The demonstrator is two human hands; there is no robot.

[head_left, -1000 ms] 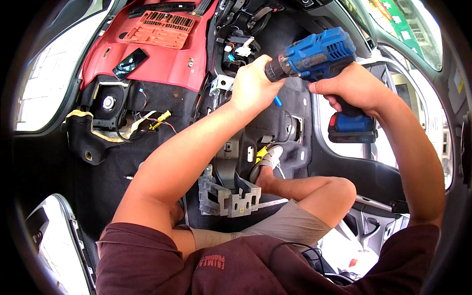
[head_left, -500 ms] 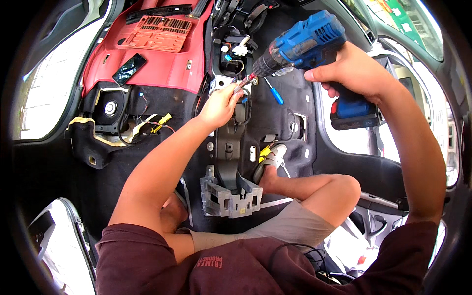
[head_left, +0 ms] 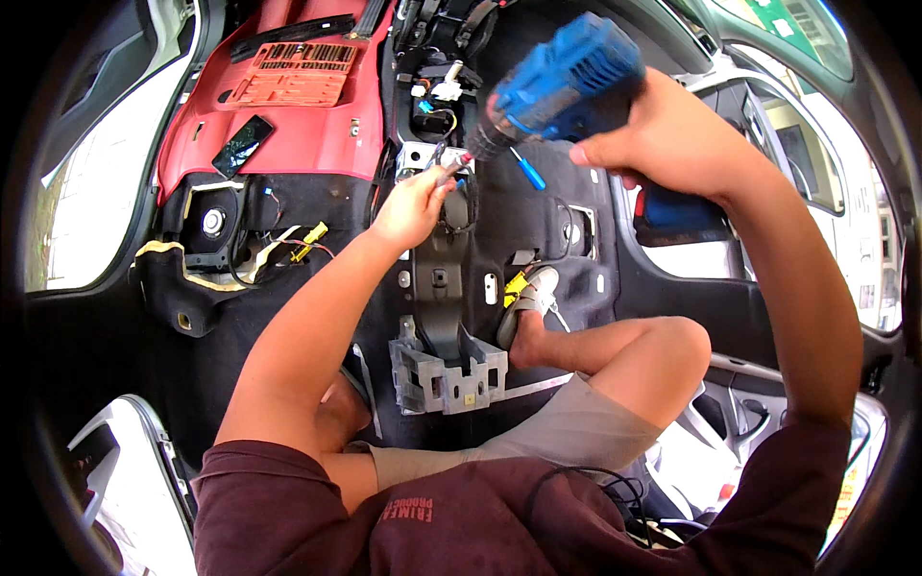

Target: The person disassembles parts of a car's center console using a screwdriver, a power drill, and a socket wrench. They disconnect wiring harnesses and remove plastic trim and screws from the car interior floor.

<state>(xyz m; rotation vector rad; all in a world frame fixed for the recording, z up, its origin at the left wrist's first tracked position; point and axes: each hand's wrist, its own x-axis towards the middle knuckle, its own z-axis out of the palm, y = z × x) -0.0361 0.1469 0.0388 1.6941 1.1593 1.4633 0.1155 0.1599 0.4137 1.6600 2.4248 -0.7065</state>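
Observation:
My right hand (head_left: 677,144) grips a blue cordless drill (head_left: 571,82) by its handle, its chuck slanting down to the left. The drill is smeared by motion. Closed fingers of my left hand (head_left: 411,208) pinch the metal bit shaft (head_left: 449,171), which has a red collar close to the chuck. The bit's far end is hidden by the fingers. Below the chuck, a blue-handled screwdriver (head_left: 529,171) lies on the dark carpet. Under and ahead of my left hand runs the car's centre tunnel, with a metal bracket (head_left: 415,154) and loose wiring connectors (head_left: 446,88).
A red mat (head_left: 307,158) at the far left bears an orange bit case (head_left: 293,77) and a black phone (head_left: 242,146). Yellow connectors (head_left: 309,242) stick up from the carpet. A grey metal bracket (head_left: 447,382) stands between my legs, near my shoe (head_left: 538,293).
The drill and both hands have shifted slightly left in the picture, partly with the whole view. The grip on the drill and on the bit shaft stays the same.

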